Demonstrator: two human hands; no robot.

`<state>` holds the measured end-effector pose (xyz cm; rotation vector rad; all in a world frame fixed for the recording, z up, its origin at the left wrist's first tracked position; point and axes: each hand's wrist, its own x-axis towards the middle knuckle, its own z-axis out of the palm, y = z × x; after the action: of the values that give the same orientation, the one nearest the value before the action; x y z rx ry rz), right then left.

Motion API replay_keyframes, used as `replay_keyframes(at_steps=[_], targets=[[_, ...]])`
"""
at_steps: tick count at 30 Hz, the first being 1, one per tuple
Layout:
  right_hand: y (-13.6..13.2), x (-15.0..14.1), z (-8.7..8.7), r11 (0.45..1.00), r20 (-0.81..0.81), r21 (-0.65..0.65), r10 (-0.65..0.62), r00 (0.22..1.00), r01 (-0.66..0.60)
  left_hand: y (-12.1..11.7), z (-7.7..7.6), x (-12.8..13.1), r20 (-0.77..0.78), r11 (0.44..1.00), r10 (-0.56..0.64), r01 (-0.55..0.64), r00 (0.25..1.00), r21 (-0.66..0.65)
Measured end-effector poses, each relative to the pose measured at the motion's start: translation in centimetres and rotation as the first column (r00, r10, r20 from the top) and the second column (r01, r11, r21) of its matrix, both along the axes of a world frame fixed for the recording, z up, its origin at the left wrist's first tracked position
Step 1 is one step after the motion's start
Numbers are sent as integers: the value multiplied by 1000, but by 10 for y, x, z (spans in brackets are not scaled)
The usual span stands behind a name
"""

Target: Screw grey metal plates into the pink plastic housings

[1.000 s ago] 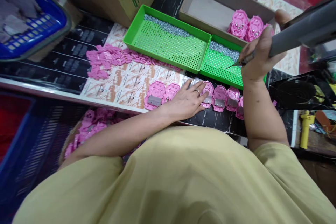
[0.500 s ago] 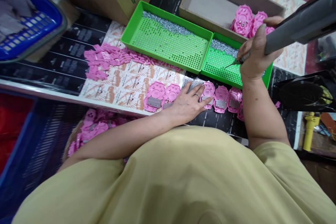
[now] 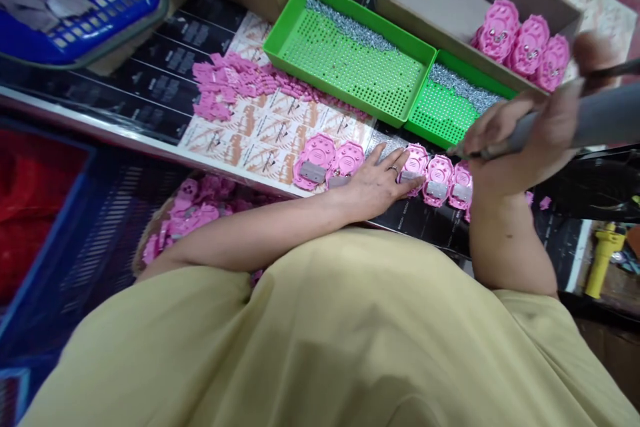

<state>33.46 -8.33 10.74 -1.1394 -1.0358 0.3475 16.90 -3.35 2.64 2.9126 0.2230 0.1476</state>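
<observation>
A row of pink plastic housings (image 3: 440, 177) with metal plates lies along the table's front edge. My left hand (image 3: 377, 180) rests flat on the table, fingers stretched out onto one pink housing (image 3: 414, 163). My right hand (image 3: 530, 137) is wrapped round a grey electric screwdriver (image 3: 595, 117); its thin tip hovers just above the row, to the right of my left fingers. Behind the row stand two green perforated trays (image 3: 350, 60), (image 3: 460, 103) with small screws heaped along their far edges.
A cardboard tray (image 3: 440, 7) at the back holds three finished pink housings (image 3: 525, 43). Small pink parts (image 3: 230, 83) lie heaped on the table's left. A blue basket (image 3: 85, 10) sits far left, more pink parts (image 3: 195, 210) below the table edge, a yellow tool (image 3: 603, 257) at right.
My right hand has brought the screwdriver down from over the right green tray to the row of pink housings. My left hand has stayed on the housing.
</observation>
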Motion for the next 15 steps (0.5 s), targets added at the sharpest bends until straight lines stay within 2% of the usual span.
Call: replay_keyframes(at_steps=[1,3,5,8,11,15], targets=[[-1,-14,-4,991,-36,132,11,999,-6,0,0,0,-11,1000,2,-2,1000,-10],[-2,-34,-15,979,-25,203,37,999,-31,0,1,1,-35,1000,10,-11,999,-23],[-2,-41,-24,991,44,134,-11,999,5,0,2,2,-45,999,21,-23,999,-29],[-2,-37,-34,992,137,21,-124,983,122,-1,0,3,-9,1000,22,-22,1000,-21],[-1,-33,-37,990,153,16,-138,978,137,-1,-4,3,43,1000,11,-11,999,-1],[1,-36,-35,995,118,50,-92,989,87,0,-6,1,76,1000,2,-2,997,3]])
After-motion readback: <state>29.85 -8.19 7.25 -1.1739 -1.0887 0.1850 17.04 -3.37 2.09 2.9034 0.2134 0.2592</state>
